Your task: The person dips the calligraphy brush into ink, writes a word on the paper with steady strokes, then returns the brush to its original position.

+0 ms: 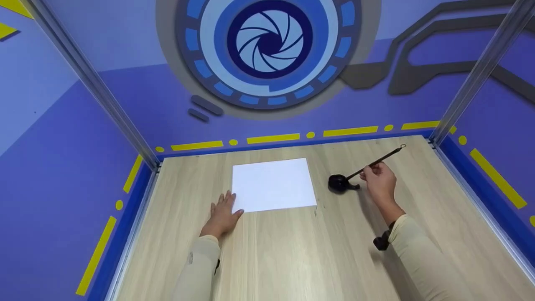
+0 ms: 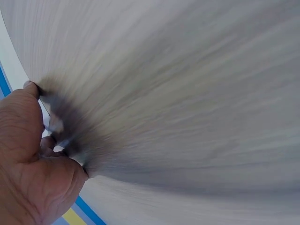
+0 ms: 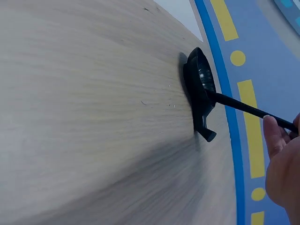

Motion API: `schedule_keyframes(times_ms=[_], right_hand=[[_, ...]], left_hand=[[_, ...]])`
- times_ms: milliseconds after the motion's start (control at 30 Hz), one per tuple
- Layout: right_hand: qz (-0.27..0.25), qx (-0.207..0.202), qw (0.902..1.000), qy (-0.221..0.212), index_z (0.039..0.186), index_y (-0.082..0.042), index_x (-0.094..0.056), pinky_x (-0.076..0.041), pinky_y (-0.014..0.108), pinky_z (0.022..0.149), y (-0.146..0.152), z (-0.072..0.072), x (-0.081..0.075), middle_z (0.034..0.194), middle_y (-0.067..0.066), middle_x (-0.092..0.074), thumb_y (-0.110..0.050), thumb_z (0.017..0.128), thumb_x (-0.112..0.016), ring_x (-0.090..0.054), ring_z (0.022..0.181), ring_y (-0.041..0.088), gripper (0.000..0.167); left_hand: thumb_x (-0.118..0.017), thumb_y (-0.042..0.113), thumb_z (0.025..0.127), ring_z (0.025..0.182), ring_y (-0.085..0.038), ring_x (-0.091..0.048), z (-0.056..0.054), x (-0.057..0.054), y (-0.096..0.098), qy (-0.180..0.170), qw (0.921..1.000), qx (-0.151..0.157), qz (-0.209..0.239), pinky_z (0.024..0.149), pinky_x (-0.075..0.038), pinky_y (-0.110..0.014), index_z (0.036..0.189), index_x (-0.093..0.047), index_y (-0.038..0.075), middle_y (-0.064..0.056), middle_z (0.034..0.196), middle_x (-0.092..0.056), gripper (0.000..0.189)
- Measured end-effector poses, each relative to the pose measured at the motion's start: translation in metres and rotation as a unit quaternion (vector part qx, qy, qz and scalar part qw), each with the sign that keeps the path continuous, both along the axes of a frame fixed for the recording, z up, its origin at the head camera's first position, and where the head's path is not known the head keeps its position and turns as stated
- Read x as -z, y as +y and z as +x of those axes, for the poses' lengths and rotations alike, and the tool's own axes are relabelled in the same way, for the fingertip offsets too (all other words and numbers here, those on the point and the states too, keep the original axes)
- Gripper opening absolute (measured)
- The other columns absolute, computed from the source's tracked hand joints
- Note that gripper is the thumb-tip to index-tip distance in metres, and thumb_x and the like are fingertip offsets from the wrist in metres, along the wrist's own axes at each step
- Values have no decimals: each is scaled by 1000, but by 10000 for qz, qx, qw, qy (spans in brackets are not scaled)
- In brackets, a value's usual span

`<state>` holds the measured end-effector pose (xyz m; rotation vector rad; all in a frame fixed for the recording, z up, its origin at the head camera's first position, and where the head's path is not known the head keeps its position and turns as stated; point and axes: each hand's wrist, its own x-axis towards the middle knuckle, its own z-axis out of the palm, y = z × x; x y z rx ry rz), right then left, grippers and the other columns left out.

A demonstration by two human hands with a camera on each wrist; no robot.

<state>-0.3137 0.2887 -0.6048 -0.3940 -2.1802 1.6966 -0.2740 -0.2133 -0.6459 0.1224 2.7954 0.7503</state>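
Observation:
A sheet of white paper lies flat on the wooden table. At its lower left corner rests my left hand, fingers spread, fingertips and thumb at the paper's edge. To the right of the sheet, my right hand pinches the dark shaft of a writing brush with a small loop at its top end. The brush slants down to the left into a small black ink dish with a short curved handle. The brush tip is hidden inside the dish's bowl.
The pale wooden table is bounded by blue and purple panels at the back and sides, with metal posts in the corners. A small black device is strapped to my right wrist.

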Motion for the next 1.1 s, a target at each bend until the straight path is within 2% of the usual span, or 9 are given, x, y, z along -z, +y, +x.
schedule_keyframes(times_ms=[167, 267, 400, 533, 600, 667, 767, 1000, 1100], right_hand=[[1222, -184, 9898, 707, 101, -5, -73, -54, 10, 67, -10, 7, -3, 93, 13, -81, -19, 103, -66, -71, 76, -4, 16], [1896, -450, 9749, 1076, 100, -5, -76, -49, 5, 69, -17, 12, -2, 92, 13, -82, -14, 100, -70, -73, 79, 4, 11], [2878, -942, 9396, 1596, 101, -3, -77, -59, 16, 71, -24, 19, 3, 93, 13, -82, -6, 95, -74, -80, 82, 22, 7], [3562, -1363, 8960, 2273, 101, -2, -77, -66, 33, 70, -27, 25, 12, 93, 12, -80, -1, 91, -78, -80, 83, 24, 10], [3666, -1525, 8811, 2569, 101, -1, -77, -66, 29, 71, -27, 27, 16, 92, 11, -79, 2, 88, -80, -80, 83, 23, 13], [3671, -1636, 8741, 2727, 100, -1, -76, -63, 21, 71, -27, 28, 18, 92, 9, -79, 4, 87, -81, -79, 82, 21, 15], [3475, -1703, 8827, 2667, 99, -1, -76, -61, 15, 72, -29, 29, 15, 90, 9, -79, 6, 86, -81, -78, 80, 19, 15], [1809, -845, 9724, 1204, 99, -7, -76, -51, 7, 67, -31, 22, 2, 90, 10, -81, -12, 99, -73, -69, 78, -3, 6], [814, -364, 9940, 633, 103, -4, -74, -56, 10, 68, -26, 16, 2, 94, 12, -81, -18, 103, -69, -72, 78, -5, 16]], left_hand=[[-53, 37, 113, 169, -43, -6, 2, -2, -1, 9, 10000, 37, -14, 136, 0, -67, 170, -25, 8, -17, 182, -11, 70], [-52, 39, 113, 170, -42, -5, 1, -1, -2, -10, 9999, 36, -102, 137, 0, -66, 171, -24, 9, -16, 182, -10, 71], [-52, 39, 113, 170, -42, -5, 0, 2, -3, 4, 9999, 33, -169, 137, -1, -66, 171, -23, 9, -16, 182, -10, 72], [-53, 38, 113, 170, -42, -5, 0, 3, -2, 12, 9999, 14, -137, 137, 0, -66, 171, -24, 9, -16, 182, -10, 71], [-53, 37, 113, 170, -42, -5, 0, 4, -1, 19, 10000, 0, -84, 136, 0, -67, 171, -24, 9, -16, 182, -11, 71], [-53, 37, 113, 170, -43, -5, -1, 4, 1, 7, 10000, -2, -64, 136, 1, -67, 171, -24, 9, -16, 182, -11, 70], [-53, 37, 113, 170, -43, -5, -1, 4, 1, 5, 10000, 26, -76, 136, 0, -67, 171, -24, 9, -16, 182, -11, 71], [-52, 37, 113, 169, -44, -6, -2, 2, 0, 0, 9999, 52, -101, 136, 0, -68, 170, -24, 8, -18, 181, -11, 71], [-52, 36, 113, 169, -45, -6, -2, 2, 0, -9, 9999, 52, -95, 135, 0, -69, 170, -24, 7, -19, 181, -12, 70]])
